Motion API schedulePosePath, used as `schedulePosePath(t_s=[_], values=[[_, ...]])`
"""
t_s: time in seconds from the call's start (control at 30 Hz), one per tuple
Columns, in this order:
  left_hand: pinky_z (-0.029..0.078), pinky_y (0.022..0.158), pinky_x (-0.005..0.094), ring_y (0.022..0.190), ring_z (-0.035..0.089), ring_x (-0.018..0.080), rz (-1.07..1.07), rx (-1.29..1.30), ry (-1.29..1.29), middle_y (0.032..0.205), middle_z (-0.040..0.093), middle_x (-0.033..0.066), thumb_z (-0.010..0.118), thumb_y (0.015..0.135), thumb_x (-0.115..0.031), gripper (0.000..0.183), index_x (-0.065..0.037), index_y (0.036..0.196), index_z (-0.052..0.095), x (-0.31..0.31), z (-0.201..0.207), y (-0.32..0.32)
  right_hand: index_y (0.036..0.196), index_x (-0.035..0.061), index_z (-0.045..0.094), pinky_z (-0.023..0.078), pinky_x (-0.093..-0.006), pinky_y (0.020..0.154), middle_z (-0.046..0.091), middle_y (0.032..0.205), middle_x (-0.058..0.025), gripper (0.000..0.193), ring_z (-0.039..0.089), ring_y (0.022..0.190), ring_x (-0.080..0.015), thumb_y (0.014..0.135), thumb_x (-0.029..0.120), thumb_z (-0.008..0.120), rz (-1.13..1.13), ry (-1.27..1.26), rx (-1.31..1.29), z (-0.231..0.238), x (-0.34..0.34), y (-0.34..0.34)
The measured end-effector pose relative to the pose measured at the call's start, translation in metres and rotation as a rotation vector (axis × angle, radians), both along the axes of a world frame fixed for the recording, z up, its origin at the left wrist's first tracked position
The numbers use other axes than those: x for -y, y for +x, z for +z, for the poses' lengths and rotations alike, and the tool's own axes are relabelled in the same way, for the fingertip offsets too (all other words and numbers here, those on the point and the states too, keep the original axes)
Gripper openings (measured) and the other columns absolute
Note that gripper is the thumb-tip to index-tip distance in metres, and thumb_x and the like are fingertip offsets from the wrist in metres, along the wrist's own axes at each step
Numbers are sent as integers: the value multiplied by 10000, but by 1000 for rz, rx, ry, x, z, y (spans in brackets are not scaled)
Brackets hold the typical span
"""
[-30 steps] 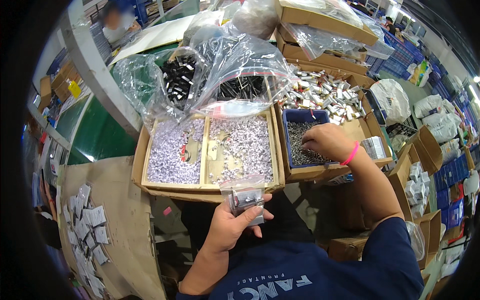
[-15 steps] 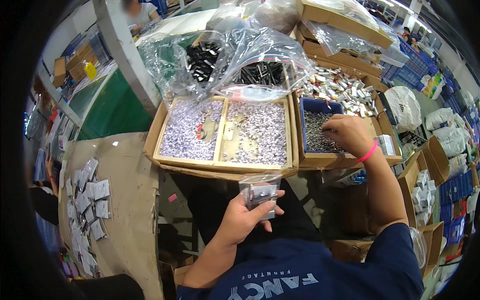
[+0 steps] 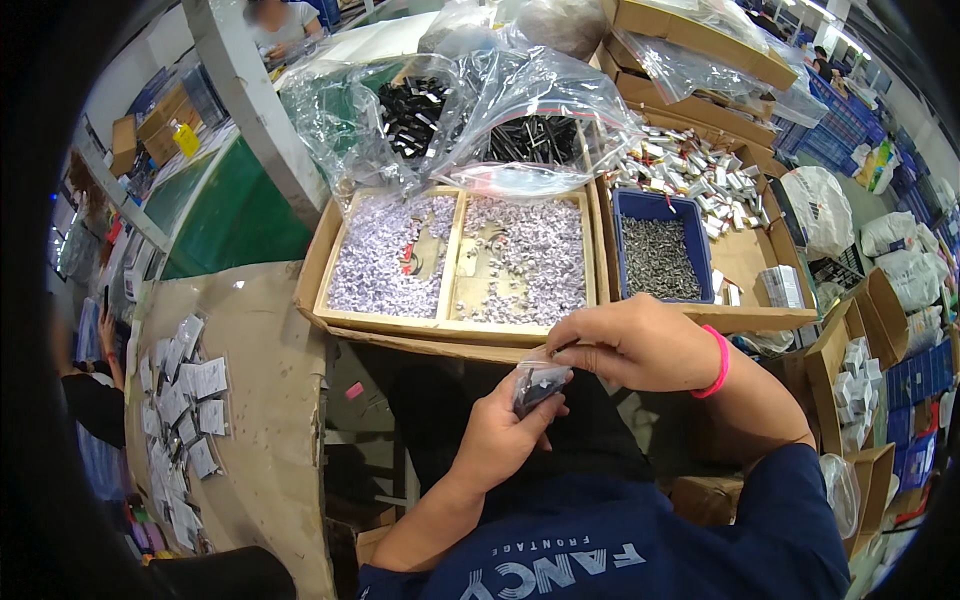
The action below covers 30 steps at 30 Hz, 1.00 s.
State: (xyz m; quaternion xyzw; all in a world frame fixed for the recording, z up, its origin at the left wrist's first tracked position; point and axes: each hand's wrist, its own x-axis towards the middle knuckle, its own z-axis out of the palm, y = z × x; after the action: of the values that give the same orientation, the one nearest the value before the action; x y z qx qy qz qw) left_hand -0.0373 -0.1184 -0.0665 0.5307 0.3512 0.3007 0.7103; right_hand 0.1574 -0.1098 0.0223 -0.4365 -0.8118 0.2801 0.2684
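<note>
My left hand [image 3: 500,430] is closed around a small clear plastic bag [image 3: 541,384] with a dark item and something pale inside, held above my lap. Right at the bag's mouth, my right hand [image 3: 640,345], with a pink band on its wrist, pinches a small dark piece [image 3: 562,348]; its exact kind is too small to tell. Just beyond that hand, a blue plastic bin [image 3: 708,270] holds many tiny dark metal parts [image 3: 658,255]. To its left, a two-part wooden tray [image 3: 452,262] carries heaps of small whitish pieces [image 3: 385,265].
Filled, labelled bags [image 3: 185,400] lie piled on the cardboard-covered table [image 3: 270,420] at left. Behind the tray stand open plastic bags of black parts [image 3: 412,115]. Silver pieces with red ends [image 3: 690,170] fill a carton. A grey post [image 3: 250,100] rises at far left; people work beyond.
My right hand has come out of the blue bin and back to the bag in my left hand. The bag now tilts, its mouth between both hands.
</note>
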Motion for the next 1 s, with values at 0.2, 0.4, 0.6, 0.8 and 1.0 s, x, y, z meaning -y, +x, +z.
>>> schedulePosePath(t_s=[0.2, 0.4, 0.6, 0.8, 1.0], values=[[494, 541, 213, 703, 597, 75, 15, -54, 25, 880, 651, 48, 609, 895, -100, 367, -23, 1243, 526, -2, -5, -4, 939, 97, 666, 497, -402, 594, 650, 724, -126, 157, 634, 671, -313, 842, 206, 607, 121, -10, 402, 14, -9, -2], [517, 586, 217, 891, 637, 148, -21, 275, -123, 1082, 637, 108, 591, 896, -54, 373, 12, 1251, 501, -12, -1, -8, 957, 58, 674, 492, -296, 539, 667, 787, -112, 157, 632, 609, -190, 815, 126, 673, -183, 29, -100, 14, 0, -8], [566, 602, 295, 944, 650, 267, -80, 374, -30, 1036, 631, 201, 592, 889, -36, 369, 56, 1226, 474, -19, -1, -12, 963, -1, 674, 455, -201, 578, 655, 812, -45, 167, 582, 685, -60, 824, 86, 704, -264, -176, -458, -22, 9, -21], [534, 707, 245, 983, 603, 164, -90, 387, -25, 1127, 603, 120, 586, 895, -24, 371, 21, 1251, 492, -20, -2, -13, 934, -20, 669, 456, -215, 578, 638, 791, -70, 116, 590, 690, -82, 841, 49, 669, -267, -255, -679, -36, 11, -26], [451, 888, 261, 1024, 572, 153, 60, 392, 320, 1126, 595, 94, 599, 909, -95, 331, 22, 1205, 508, -14, 13, -21, 913, 12, 674, 455, -243, 598, 640, 792, -59, 94, 584, 680, -116, 825, 43, 682, -188, -93, -606, -29, 10, -28]])
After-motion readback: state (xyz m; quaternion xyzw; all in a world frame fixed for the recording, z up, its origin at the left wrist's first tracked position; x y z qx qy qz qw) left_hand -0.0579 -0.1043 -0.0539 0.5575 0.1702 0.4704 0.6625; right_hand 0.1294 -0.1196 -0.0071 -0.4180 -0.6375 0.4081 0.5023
